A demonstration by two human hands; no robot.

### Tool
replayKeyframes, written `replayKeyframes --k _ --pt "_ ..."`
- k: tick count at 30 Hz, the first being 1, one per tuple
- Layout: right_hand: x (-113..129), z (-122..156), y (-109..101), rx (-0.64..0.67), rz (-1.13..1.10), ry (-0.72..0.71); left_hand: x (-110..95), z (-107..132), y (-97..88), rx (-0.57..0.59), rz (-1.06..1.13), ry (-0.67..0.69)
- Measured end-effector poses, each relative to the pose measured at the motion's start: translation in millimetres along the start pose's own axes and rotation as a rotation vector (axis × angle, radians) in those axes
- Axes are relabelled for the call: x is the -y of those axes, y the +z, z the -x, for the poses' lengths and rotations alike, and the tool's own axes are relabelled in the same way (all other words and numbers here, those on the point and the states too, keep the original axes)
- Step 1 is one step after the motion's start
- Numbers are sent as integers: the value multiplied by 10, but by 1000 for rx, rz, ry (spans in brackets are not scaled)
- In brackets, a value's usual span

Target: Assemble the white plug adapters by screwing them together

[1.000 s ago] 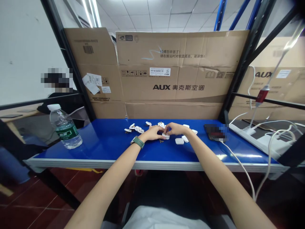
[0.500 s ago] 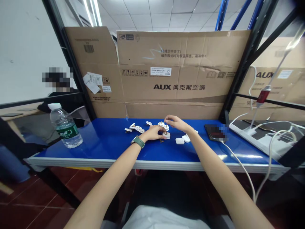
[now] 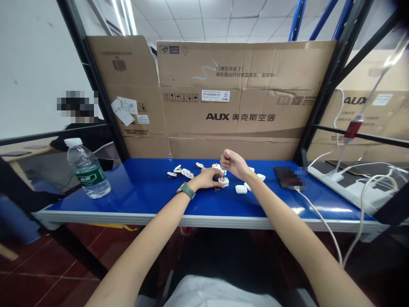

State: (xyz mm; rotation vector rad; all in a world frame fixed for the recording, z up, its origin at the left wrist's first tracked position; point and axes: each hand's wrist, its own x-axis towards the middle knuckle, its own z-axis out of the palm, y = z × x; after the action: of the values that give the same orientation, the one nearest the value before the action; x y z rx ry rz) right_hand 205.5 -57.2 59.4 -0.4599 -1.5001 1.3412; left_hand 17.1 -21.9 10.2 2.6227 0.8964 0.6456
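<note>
My left hand [image 3: 209,177] has its thumb and fingers closed around a white plug housing [image 3: 224,182] on the blue table. Brass-coloured metal shows on the top of the housing. Above it my right hand [image 3: 234,163] is curled into a fist on a thin screwdriver [image 3: 224,172]. Its dark shaft points down at the housing, and its handle is hidden in my fingers. Small brass screws [image 3: 217,189] lie beside my left fingertips. Just behind both hands are white plug parts with pins [image 3: 216,166], partly covered.
White plug covers [image 3: 241,189] lie to the right, more plug parts [image 3: 187,173] to the left. A water bottle [image 3: 87,170] stands at the left end. A phone [image 3: 289,178] with a cable lies at right. Cardboard [image 3: 243,140] walls the back. Another person sits beyond the left side.
My right hand has closed from loosely bent fingers into a fist, shifting slightly left, and the screwdriver shaft now shows below it. My left hand stays on the plug housing.
</note>
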Motion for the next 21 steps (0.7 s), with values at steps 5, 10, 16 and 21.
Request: replayKeyframes --k 5,10,16,21 --pt "-43 -8 8 -13 -9 24 -11 3 -13 4 -4 -5" --pt "-61 -10 10 10 -83 -8 -9 2 -8 1 16 7" --pt "-67 -17 -1 32 -97 -18 41 -5 17 -2 14 17" --pt "-69 -17 -2 33 -70 -30 58 -13 26 -10 6 26"
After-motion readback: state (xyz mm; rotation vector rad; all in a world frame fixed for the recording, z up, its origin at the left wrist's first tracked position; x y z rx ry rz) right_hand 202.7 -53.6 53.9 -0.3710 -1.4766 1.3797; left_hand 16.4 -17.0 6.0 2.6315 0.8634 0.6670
